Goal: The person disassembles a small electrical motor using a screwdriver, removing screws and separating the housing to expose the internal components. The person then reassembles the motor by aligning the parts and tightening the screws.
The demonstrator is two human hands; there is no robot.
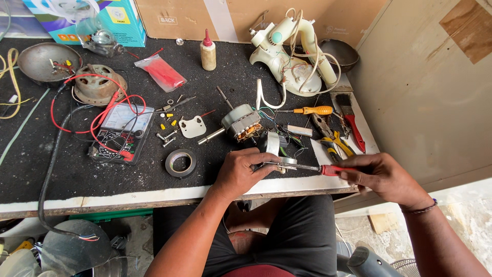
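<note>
Grip: right hand (pixel 382 177) closed on red-handled screwdriver (pixel 312 167); left hand (pixel 241 172) clamps a small metal part (pixel 282 161) at tabletop (pixel 154 197) edge — fan motor (pixel 241 123) already stripped out, fan housing (pixel 289 56) unassembled.

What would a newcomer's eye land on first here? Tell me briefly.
The two hands at the bench's front edge: the right hand drives a red-handled screwdriver into a small part under the left hand. Behind them sits a bare motor; red leads loop over a multimeter at left.
</note>
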